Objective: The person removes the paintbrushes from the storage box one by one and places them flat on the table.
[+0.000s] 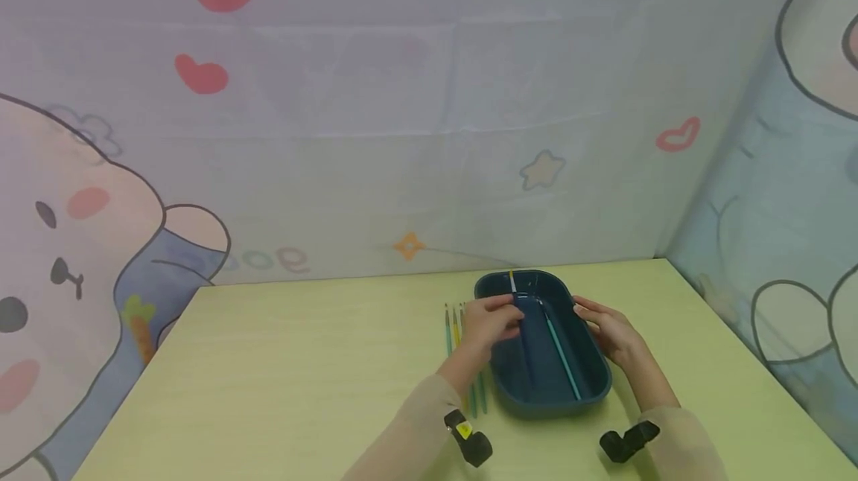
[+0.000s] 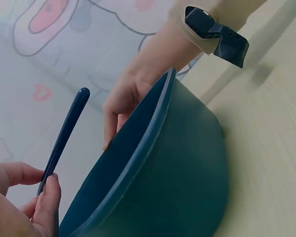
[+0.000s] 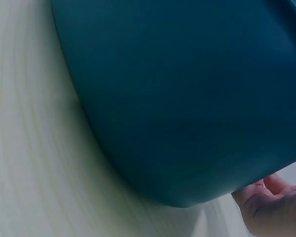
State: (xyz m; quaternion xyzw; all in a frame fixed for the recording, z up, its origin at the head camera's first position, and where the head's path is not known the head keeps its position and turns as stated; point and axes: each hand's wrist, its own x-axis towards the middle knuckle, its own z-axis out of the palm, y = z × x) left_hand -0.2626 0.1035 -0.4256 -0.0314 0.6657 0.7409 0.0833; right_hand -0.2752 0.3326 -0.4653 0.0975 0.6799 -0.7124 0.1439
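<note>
A paintbrush with a yellow tip, a pale ferrule and a dark blue handle is pinched between the thumb and fingers of my left hand, over the left side of a dark teal tray. In the left wrist view its rounded handle slants up out of the fingertips. My right hand grips the tray's right rim. Inside the tray lies a teal paintbrush, slanted along the bottom. The right wrist view is mostly filled by the tray's outer wall.
Several paintbrushes lie side by side on the light yellow table, just left of the tray and partly hidden by my left hand and forearm. A printed cloth backdrop hangs behind the table and along its right side.
</note>
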